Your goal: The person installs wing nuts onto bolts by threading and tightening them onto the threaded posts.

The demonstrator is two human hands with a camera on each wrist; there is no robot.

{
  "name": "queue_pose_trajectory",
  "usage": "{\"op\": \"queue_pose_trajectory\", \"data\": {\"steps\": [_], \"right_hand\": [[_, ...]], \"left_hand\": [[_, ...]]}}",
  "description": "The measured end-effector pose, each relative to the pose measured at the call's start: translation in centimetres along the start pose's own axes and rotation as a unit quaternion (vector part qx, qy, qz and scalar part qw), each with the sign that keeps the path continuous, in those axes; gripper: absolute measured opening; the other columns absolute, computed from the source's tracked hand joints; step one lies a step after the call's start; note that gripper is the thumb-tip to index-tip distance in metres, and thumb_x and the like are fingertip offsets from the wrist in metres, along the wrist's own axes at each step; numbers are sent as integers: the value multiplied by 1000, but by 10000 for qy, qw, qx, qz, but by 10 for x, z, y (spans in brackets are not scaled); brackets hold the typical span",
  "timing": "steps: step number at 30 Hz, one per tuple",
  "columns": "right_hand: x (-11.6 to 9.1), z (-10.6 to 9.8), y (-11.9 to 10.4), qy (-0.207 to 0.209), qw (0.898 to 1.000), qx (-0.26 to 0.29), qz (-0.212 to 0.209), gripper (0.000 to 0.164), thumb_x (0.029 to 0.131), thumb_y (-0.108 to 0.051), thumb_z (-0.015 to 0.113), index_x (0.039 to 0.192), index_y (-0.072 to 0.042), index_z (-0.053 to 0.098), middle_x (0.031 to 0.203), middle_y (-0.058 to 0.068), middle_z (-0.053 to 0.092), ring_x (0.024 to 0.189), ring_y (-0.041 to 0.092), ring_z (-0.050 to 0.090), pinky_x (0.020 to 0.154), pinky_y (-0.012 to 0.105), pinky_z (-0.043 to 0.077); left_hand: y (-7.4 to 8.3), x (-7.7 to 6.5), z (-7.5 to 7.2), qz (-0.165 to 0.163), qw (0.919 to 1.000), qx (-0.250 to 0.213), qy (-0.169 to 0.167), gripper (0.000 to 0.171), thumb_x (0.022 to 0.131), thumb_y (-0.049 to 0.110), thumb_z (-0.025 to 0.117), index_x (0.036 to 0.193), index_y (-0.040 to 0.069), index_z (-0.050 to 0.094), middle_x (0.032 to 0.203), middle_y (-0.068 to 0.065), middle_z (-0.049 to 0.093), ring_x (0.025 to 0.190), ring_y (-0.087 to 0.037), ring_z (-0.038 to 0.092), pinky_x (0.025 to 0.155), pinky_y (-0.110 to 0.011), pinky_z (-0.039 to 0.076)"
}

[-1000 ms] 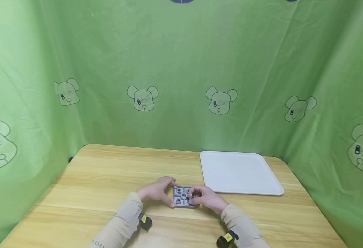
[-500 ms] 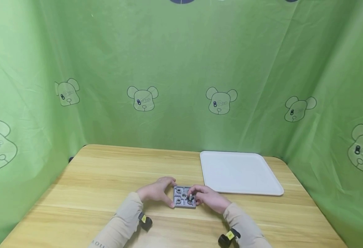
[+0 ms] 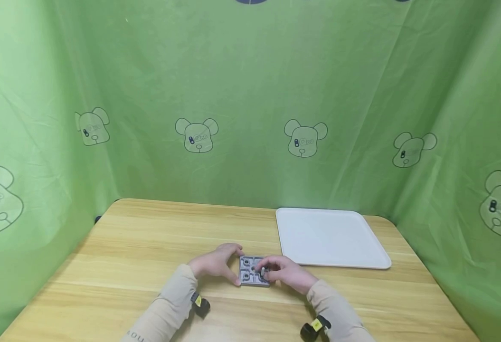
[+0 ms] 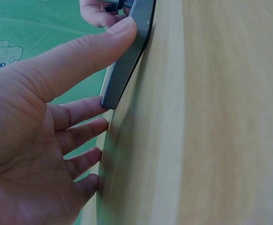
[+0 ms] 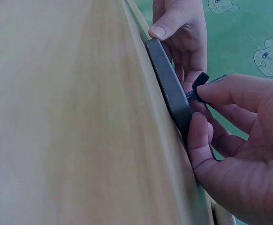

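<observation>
A square grey metal plate point(image 3: 247, 270) with recesses and round holes lies on the table. Out of its right near quarter rises a threaded bolt point(image 5: 218, 79), with a black wing nut point(image 5: 200, 88) on it close above the plate. My left hand point(image 3: 214, 262) holds the plate's left side, thumb at the near corner and index finger at the far one; the left wrist view shows the thumb point(image 4: 122, 29) on its edge. With curled fingers my right hand point(image 3: 288, 273) works at the wing nut; its index fingertip touches it, while the thumb point(image 5: 200, 133) is by the plate's edge.
A white tray point(image 3: 329, 237) lies behind and to the right of the plate, near my right hand. The wooden table point(image 3: 156, 232) reaches back to a green curtain point(image 3: 250, 175) that hangs on several sides. Each forearm wears a black wrist camera point(image 3: 201, 308).
My right thumb drew back from the wing nut half a second ago, baring it, and has come forward to it again. The left hand and the plate keep their place.
</observation>
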State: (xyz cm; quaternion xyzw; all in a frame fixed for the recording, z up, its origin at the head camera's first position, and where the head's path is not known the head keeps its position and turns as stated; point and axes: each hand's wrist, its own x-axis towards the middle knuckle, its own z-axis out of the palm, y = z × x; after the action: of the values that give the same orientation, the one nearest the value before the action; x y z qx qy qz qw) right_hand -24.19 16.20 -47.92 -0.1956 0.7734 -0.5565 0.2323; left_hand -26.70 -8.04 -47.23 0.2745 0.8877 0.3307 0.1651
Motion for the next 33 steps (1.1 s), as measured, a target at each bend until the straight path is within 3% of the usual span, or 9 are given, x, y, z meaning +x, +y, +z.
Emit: {"op": "queue_pose_trajectory", "data": {"steps": [6,13,20,24,33], "right_hand": [[0,3,-2,191,9994,-295,18,22,75,-8,63,97,-4,60,101,10,57,90,20,50,78,29,42],[1,4,-3,374,9974,-613,63,24,72,-10,66,94,-7,59,95,9,56,83,18,48,71,28,41],[0,-3,3,82,9999,-116,55,28,77,-2,51,104,-8,58,117,14,53,98,23,53,79,32,48],[2,-3,4,92,9997,167,117,26,83,-3,42,104,-4,57,117,15,53,97,22,54,78,32,49],[2,0,1,133,9993,304,166,22,85,-4,46,104,-2,57,115,15,53,94,19,55,78,31,50]], "left_hand": [[0,0,0,-30,10000,16,5,79,54,35,81,122,13,48,143,-4,33,133,-26,25,112,-48,19],[0,0,0,-16,10000,3,12,79,55,34,81,122,12,48,142,-5,34,133,-27,26,112,-48,19],[0,-1,0,-7,10000,41,7,80,54,35,81,123,12,47,142,-6,34,133,-27,26,112,-48,19],[0,0,0,-20,10000,67,15,79,54,36,81,122,13,48,143,-6,33,133,-27,26,112,-48,19],[-2,1,1,40,9999,88,28,78,54,36,81,121,13,48,142,-6,34,133,-27,27,112,-47,19]]}}
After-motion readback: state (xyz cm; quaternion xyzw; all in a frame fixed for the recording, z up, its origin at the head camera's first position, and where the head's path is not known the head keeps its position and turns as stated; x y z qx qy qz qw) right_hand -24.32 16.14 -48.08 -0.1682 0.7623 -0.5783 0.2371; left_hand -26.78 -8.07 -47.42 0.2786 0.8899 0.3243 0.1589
